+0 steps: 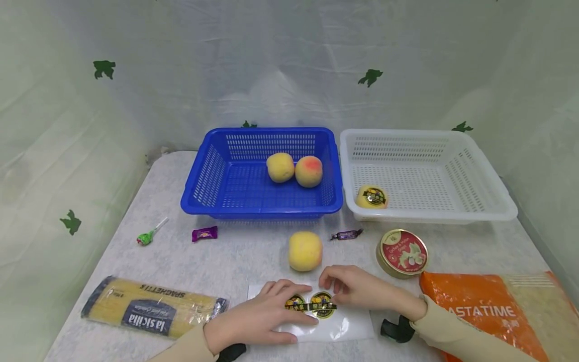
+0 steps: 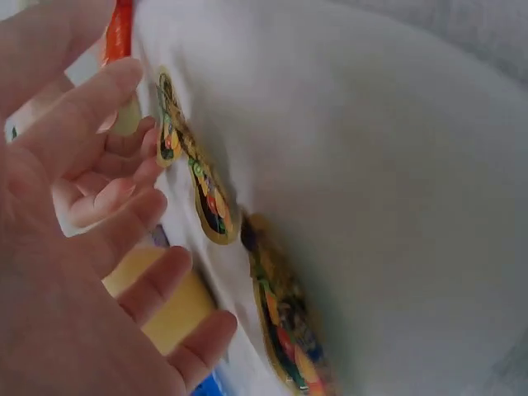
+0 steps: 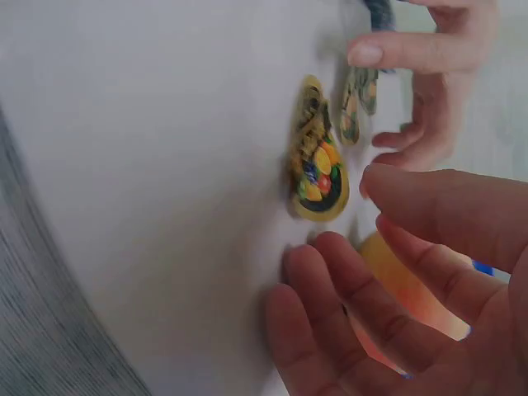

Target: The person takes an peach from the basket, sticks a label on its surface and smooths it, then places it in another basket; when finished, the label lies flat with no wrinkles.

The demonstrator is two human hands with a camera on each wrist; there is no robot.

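A white sheet with black-and-gold fruit stickers lies at the near middle of the table. My left hand is over its left part, fingers fairly straight, partly covering a sticker. At the right sticker's edge is my right hand, its fingers loosely bent and nothing visibly pinched; in the right wrist view its thumb and fingers stand apart beside a sticker. The left wrist view shows several stickers along the sheet. A yellow peach sits just beyond both hands.
Behind stand a blue basket with two peaches and a white basket holding a stickered peach. Around lie spaghetti, a lollipop, wrapped candies, a round tin and an orange pasta bag.
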